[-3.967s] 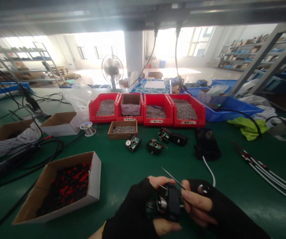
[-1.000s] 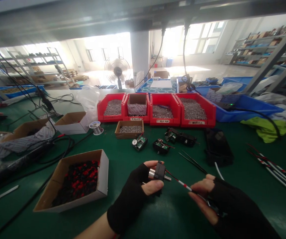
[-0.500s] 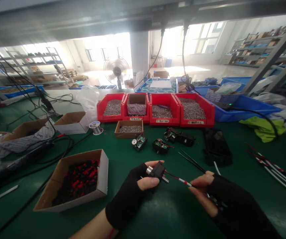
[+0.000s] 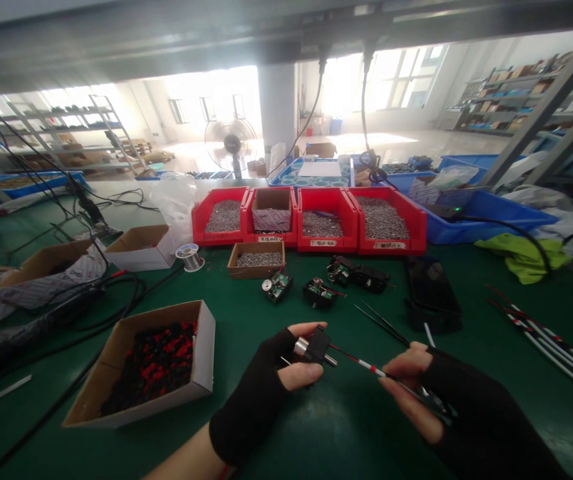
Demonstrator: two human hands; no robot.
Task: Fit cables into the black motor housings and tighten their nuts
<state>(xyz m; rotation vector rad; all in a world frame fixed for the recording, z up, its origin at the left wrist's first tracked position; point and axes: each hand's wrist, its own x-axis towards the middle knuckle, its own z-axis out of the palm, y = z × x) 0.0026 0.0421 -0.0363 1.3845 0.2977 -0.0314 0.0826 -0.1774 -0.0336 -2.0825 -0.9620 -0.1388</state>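
My left hand (image 4: 286,373), in a black fingerless glove, grips a small black motor unit (image 4: 318,345) with a silver cylinder and a metal shaft. Thin red and black leads run from it to a white wire sleeve with a red band (image 4: 367,367). Pinching that sleeve between thumb and fingertips is my right hand (image 4: 431,380), gloved the same way. Two thin dark prongs, like tweezers (image 4: 384,323), reach out beyond its fingers. A shiny metal piece (image 4: 431,400) shows against the palm; its link to the prongs is hidden.
Open motor units with green circuit boards (image 4: 320,292) lie ahead. Red bins (image 4: 386,247) of small metal parts stand behind them. A carton (image 4: 206,353) of red and black pieces sits left, a solder spool (image 4: 190,259) beyond it. Banded white wires (image 4: 546,343) lie right.
The view has shifted slightly. My right fingers have moved a little, showing more of the shiny metal piece. Both hands keep their holds.
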